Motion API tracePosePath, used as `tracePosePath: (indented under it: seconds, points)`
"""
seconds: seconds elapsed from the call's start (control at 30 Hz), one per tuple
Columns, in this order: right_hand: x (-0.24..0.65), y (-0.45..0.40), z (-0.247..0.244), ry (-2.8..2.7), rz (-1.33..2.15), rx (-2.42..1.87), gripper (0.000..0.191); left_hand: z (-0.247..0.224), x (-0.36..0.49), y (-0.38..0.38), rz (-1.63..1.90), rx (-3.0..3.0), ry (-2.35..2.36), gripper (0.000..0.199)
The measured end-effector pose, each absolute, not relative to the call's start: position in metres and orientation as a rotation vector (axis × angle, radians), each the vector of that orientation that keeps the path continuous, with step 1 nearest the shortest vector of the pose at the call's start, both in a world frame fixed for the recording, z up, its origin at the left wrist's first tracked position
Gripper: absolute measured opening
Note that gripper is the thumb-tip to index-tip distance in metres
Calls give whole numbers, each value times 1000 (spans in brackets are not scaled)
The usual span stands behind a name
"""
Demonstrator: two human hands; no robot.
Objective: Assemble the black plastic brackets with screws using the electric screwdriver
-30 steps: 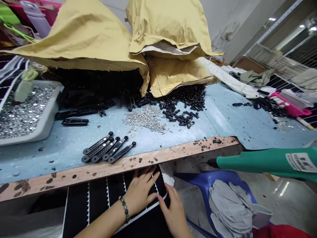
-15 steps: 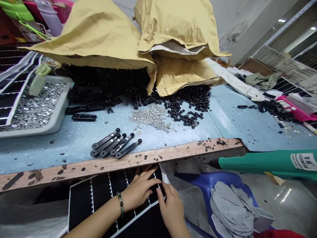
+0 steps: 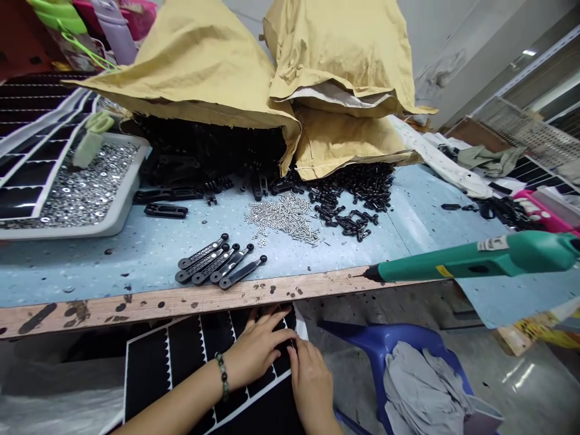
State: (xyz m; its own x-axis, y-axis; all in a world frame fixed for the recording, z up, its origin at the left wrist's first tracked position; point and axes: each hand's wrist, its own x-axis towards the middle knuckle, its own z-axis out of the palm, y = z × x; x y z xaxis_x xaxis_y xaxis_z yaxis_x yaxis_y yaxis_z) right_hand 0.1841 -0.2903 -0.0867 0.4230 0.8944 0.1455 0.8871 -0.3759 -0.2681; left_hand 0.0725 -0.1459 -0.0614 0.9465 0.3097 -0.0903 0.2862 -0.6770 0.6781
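"Where are the hands working?"

"I'm seeing both of them low down, just in front of the desk (image 3: 113, 260) and below its wooden front strip (image 3: 181, 300). They're working on a black sheet with white scalloped cut lines (image 3: 185, 362)."

"What are the fingers doing?"

"The left hand (image 3: 256, 350), wearing a dark green beaded bracelet (image 3: 222, 376), is pressing on the sheet with its fingers (image 3: 272, 329) spread apart. The right hand (image 3: 312, 386) is reaching in beside it, with its fingertips (image 3: 293, 356) gathering at the sheet. I can't tell whether they're clamped on anything."

"What's sitting up on the desk?"

"Five black slotted plastic bars (image 3: 222, 263) are lying side by side near the front edge. Beyond them, I'm seeing a pile of short silver screws (image 3: 281, 214) beside a heap of black plastic links (image 3: 353, 193), which are spilling from under tan paper sacks (image 3: 212, 66). A pale grey tray of silver washers (image 3: 122, 211) is sitting at the far left."

"Anything close on the right?"

"A green electric screwdriver (image 3: 480, 257) is hanging just above the wooden strip, and a blue plastic stool (image 3: 362, 335) is standing below it, carrying grey cloth (image 3: 419, 386)."
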Motion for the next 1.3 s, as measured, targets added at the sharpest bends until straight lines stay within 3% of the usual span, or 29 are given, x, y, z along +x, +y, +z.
tracePosePath:
  seconds: [0.47, 0.73, 0.93, 1.13, 1.3]
  points:
    - [208, -300, -79, -1424, 281, -2215, 37, -67, 68, -145, 27, 2338, 409, 79]
    - [210, -303, -81, -1481, 229, -2202, 37, -55, 68, -147, 28, 2407, 414, 76]
    - [200, -298, -73, -1458, 229, -2281, 47, -55, 69, -146, 42, 2411, 391, 72]
    - [208, -293, -71, -1135, 618, -2219, 33, -58, 69, -146, 31, 2420, 402, 74]
    - [225, -297, -77, -752, 893, -1998, 40, -57, 69, -144, -25, 2403, 404, 71]
